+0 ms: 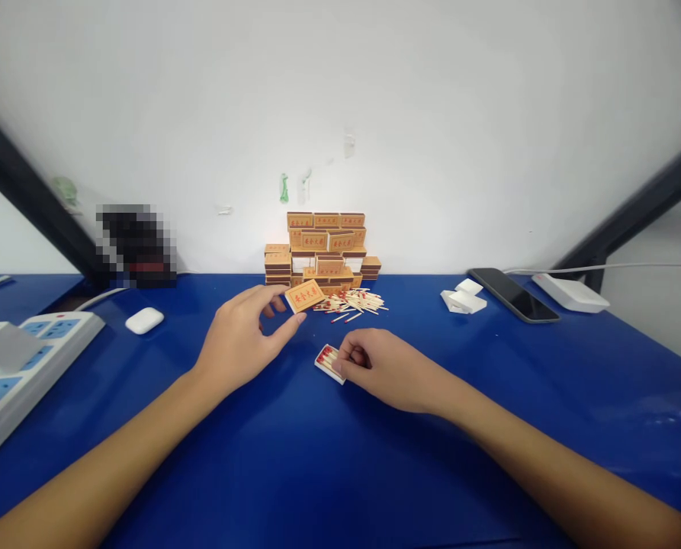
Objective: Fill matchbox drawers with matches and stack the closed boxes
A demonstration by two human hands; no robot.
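Currently | sleeve being pinched by left hand | match tray being gripped from 3 o'clock by right hand | risk: matches possibly being spilled through tilting

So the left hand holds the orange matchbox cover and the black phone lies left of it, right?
No. The head view shows the black phone lying to the right of it; the left hand does hold the orange matchbox cover.

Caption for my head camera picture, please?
Left hand holds a matchbox sleeve; right hand holds the match tray.
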